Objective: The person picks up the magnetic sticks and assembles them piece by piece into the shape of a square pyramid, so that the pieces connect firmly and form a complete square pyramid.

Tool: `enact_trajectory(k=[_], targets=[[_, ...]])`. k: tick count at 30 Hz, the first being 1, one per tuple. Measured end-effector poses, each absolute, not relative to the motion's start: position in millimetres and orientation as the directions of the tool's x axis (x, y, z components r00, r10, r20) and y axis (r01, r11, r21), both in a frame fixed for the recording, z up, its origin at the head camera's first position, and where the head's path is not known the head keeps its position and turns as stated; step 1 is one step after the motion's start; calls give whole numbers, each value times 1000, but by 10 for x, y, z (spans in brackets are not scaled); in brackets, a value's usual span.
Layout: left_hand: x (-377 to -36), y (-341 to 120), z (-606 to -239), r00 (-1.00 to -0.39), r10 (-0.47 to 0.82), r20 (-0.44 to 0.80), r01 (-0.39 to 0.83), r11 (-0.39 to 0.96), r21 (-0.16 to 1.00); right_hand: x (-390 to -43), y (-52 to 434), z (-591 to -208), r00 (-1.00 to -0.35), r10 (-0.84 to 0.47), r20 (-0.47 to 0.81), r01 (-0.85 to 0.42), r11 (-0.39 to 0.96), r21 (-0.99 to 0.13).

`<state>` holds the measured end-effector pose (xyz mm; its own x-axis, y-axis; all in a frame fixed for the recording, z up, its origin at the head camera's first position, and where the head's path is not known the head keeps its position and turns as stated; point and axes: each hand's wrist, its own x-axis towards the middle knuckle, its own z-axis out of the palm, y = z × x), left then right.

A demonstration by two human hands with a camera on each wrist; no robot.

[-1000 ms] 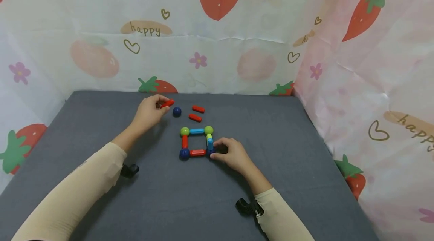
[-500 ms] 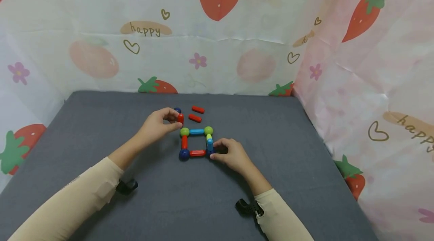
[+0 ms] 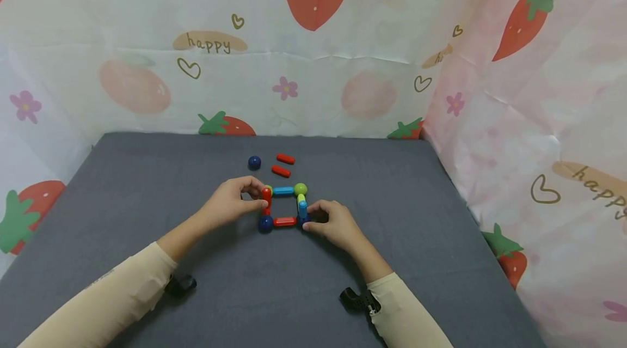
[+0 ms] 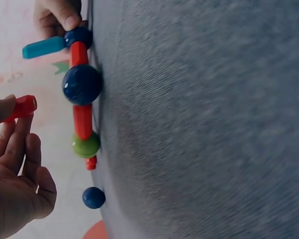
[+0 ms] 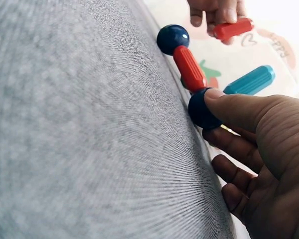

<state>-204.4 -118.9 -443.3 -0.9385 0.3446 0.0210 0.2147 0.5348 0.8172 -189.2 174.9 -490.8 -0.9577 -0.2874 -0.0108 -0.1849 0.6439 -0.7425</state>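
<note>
My left hand (image 3: pixel 238 196) pinches a red rod (image 4: pixel 25 106) between thumb and fingers, held upright above the left side of a square frame of rods and balls. My right hand (image 3: pixel 338 223) grips the dark blue ball (image 5: pixel 203 109) at the frame's near right corner. From that ball a blue rod (image 5: pixel 250 80) stands up. The near left corner is another dark blue ball (image 3: pixel 266 223), joined by a red rod (image 3: pixel 285 221). Two green balls form the far corners; the right one (image 3: pixel 301 189) shows fully, with a light blue rod (image 3: pixel 283 191) between them.
Behind the frame a loose dark blue ball (image 3: pixel 254 162) lies on the grey cloth (image 3: pixel 392 190). Beside it are two loose red rods, the nearer one (image 3: pixel 281 171) slightly left of the other (image 3: pixel 286 158). A printed curtain (image 3: pixel 313 81) hangs behind the table.
My left hand has brought the red rod from beside the loose blue ball toward me, turning it upright over the frame's left side. My right hand stays on its ball.
</note>
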Motion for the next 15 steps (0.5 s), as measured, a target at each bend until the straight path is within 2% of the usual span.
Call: enact_trajectory(k=[15], targets=[[-1993, -1179, -4532, -897, 438, -52, 250, 603, 757, -1897, 1759, -4920, -958, -288, 2, -192, 633, -750]])
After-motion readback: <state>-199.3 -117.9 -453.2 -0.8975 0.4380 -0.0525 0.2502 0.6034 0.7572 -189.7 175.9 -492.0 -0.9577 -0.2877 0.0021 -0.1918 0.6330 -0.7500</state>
